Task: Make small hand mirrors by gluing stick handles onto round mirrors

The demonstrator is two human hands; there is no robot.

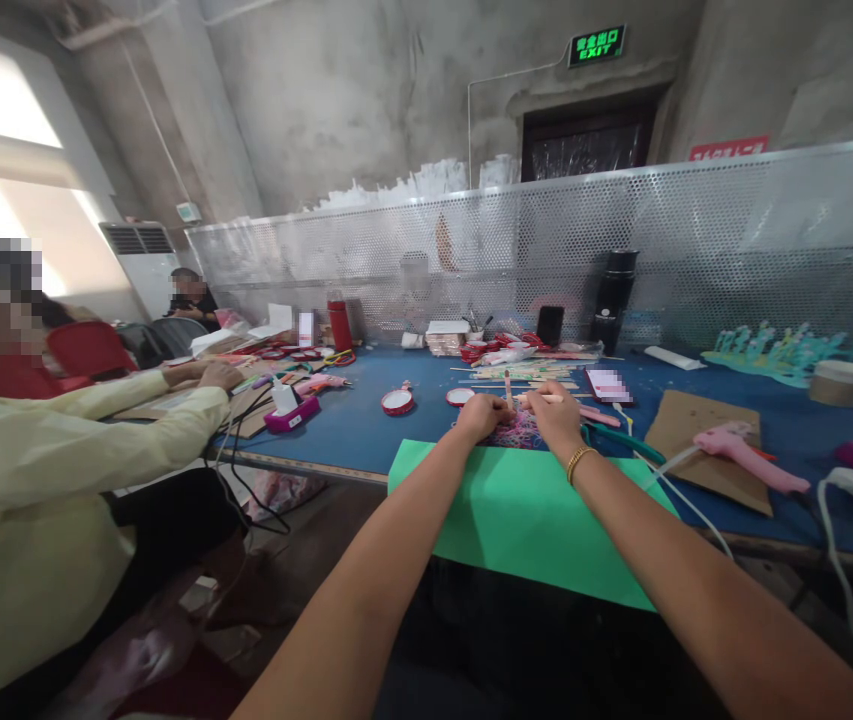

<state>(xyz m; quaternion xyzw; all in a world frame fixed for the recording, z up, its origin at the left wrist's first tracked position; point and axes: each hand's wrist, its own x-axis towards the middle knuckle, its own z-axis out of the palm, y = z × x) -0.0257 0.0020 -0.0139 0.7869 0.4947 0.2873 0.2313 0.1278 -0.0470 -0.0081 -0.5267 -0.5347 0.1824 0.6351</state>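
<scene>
My left hand (484, 416) is closed at the table's front edge, its fingertips pinching a thin pinkish-brown stick (508, 384) that stands upright. Just to the right, my right hand (556, 416) is closed too, with a pale slim piece (538, 398) at its fingertips; what that is, I cannot make out. Under both hands lies a tangle of pink and purple threads (514, 434). A green sheet (538, 520) hangs over the edge below my wrists. Close by on the left are a round red-rimmed disc (460, 397) and another red-rimmed disc (397, 402).
A pink glue gun (752, 455) rests on cardboard (673, 420) at right. Behind my hands are wooden sticks (486, 376), a phone (609, 386) and a black bottle (613, 300). A co-worker in a yellow shirt (36, 470) works at left, near cables (235, 440) and a purple power strip (292, 416).
</scene>
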